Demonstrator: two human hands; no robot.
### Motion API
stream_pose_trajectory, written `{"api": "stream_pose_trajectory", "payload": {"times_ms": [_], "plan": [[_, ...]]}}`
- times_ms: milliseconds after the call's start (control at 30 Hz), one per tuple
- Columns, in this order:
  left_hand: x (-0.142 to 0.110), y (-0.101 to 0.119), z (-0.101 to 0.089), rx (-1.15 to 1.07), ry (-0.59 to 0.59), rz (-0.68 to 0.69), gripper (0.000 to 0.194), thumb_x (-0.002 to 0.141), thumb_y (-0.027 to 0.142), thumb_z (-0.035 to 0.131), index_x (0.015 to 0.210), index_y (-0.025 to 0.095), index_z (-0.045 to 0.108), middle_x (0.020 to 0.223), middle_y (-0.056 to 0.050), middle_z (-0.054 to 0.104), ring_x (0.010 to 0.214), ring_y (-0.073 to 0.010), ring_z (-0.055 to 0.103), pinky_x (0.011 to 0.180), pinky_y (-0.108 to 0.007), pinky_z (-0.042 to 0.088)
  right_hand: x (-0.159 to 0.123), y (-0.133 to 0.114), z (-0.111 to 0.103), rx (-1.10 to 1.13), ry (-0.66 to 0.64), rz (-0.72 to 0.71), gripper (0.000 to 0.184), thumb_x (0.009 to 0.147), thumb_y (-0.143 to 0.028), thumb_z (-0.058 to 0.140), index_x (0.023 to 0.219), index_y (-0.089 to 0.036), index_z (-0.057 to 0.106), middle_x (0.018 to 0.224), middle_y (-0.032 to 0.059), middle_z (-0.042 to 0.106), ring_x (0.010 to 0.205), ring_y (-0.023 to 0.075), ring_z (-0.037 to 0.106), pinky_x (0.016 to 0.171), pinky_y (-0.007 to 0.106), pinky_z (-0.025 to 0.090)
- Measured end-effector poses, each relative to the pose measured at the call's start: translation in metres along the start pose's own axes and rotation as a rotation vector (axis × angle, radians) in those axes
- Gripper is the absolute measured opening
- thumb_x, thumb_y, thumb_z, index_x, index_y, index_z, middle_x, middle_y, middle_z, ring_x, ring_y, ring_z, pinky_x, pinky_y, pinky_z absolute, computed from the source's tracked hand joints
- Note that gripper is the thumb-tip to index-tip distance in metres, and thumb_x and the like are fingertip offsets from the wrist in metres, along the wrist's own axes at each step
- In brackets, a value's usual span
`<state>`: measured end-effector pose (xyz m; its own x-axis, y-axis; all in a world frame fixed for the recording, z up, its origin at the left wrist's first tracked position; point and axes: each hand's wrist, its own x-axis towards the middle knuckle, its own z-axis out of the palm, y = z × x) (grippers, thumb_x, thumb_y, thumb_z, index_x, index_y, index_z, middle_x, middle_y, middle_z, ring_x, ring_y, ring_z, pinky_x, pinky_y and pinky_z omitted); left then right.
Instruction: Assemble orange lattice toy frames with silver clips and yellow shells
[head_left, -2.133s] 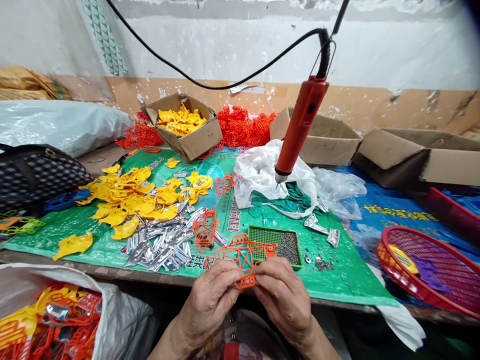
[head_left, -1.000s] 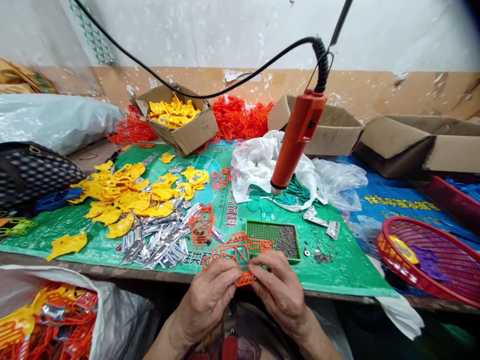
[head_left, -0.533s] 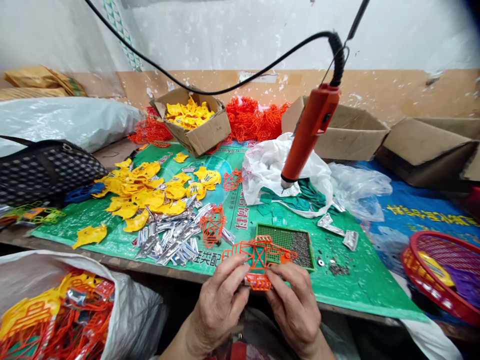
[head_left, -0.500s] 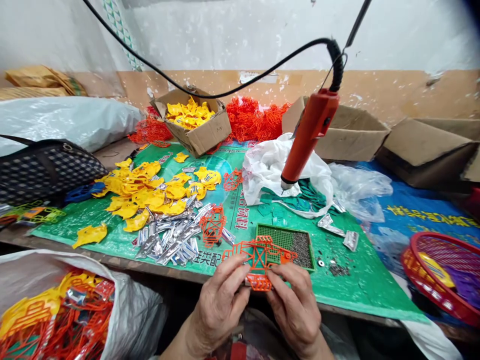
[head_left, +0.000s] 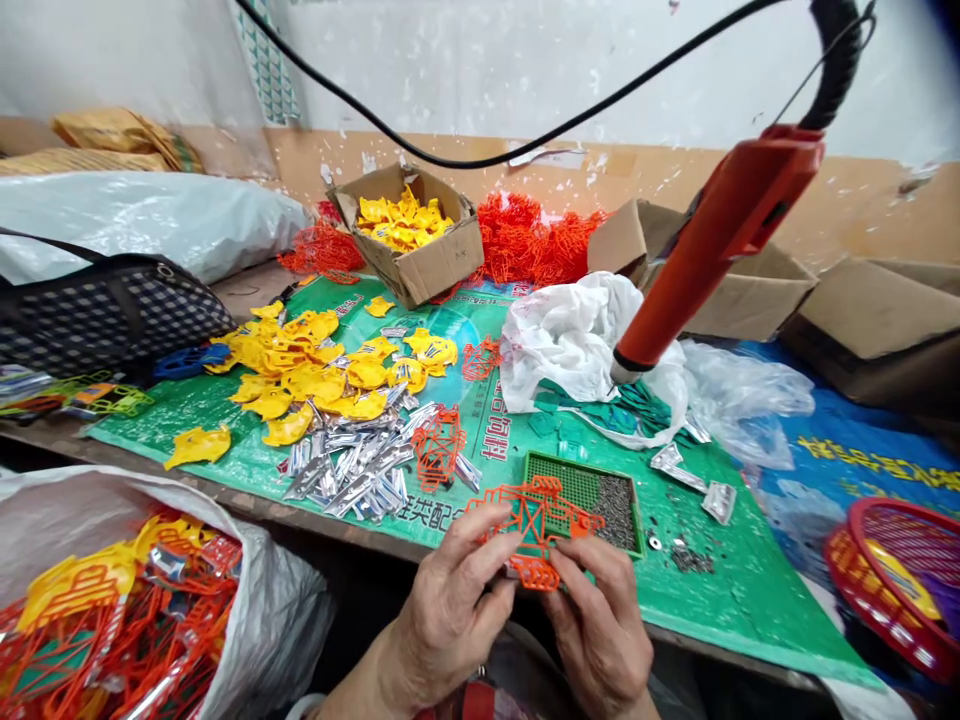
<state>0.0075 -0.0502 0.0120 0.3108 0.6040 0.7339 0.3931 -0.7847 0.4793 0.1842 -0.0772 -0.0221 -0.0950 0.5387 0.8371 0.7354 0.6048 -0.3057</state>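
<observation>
Both my hands hold an orange openwork plastic frame [head_left: 537, 574] at the table's front edge. My left hand [head_left: 457, 595] pinches its left side, and my right hand [head_left: 600, 610] grips the lower right. A small shiny piece shows partly near my left fingertips; I cannot make out what it is. Just behind the frame lies a green tray [head_left: 637, 510] with small dark screws [head_left: 616, 505]. To the right, above the table, hangs a red electric screwdriver [head_left: 712, 250]. Another orange frame [head_left: 439, 450] rests beside a heap of silvery strips [head_left: 352, 470].
Yellow plastic parts [head_left: 300, 375] are piled at left; more fill a cardboard box [head_left: 442, 262]. An open sack [head_left: 277, 570] of assembled pieces stands at lower left. White bag [head_left: 555, 330] with green pieces lies at centre right, a red basket [head_left: 847, 570] at far right.
The hanging screwdriver has swung right and tilted further. My hands still hold the orange frame, with the left fingers shifted slightly over it. The whole view has moved a little.
</observation>
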Motion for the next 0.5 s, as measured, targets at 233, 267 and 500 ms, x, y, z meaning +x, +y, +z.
{"api": "stream_pose_trajectory", "payload": {"times_ms": [233,267,500], "plan": [[-0.0037,0.0011,0.0018,-0.022,0.007,-0.038,0.043,0.082,-0.001,0.055,0.122,0.016,0.054,0.127,-0.014,0.059,0.121,-0.0217,0.059,0.103,-0.036,0.051,0.0,-0.0034,0.0025,-0.048,0.022,-0.019,0.02,0.089,-0.007,0.058,0.108,-0.01,0.064,0.105,0.0121,0.06,0.099,0.0228,0.058,0.081,0.038,0.05],[-0.0045,0.001,0.0017,-0.042,0.004,-0.056,0.043,0.082,0.0,0.057,0.122,0.016,0.055,0.127,-0.015,0.059,0.122,-0.0228,0.058,0.104,-0.038,0.05,0.0006,-0.0041,0.003,-0.055,0.024,-0.018,0.02,0.088,-0.007,0.058,0.107,-0.01,0.064,0.105,0.0124,0.06,0.099,0.0231,0.057,0.081,0.038,0.049],[-0.0038,-0.0011,-0.0005,-0.171,-0.02,-0.185,0.042,0.088,0.005,0.053,0.127,0.018,0.052,0.131,-0.016,0.059,0.119,-0.0231,0.06,0.087,-0.032,0.059,-0.0013,-0.0051,0.003,-0.08,0.03,0.001,0.018,0.089,-0.008,0.057,0.106,-0.011,0.064,0.103,0.0113,0.059,0.097,0.0224,0.057,0.079,0.037,0.049]]}}
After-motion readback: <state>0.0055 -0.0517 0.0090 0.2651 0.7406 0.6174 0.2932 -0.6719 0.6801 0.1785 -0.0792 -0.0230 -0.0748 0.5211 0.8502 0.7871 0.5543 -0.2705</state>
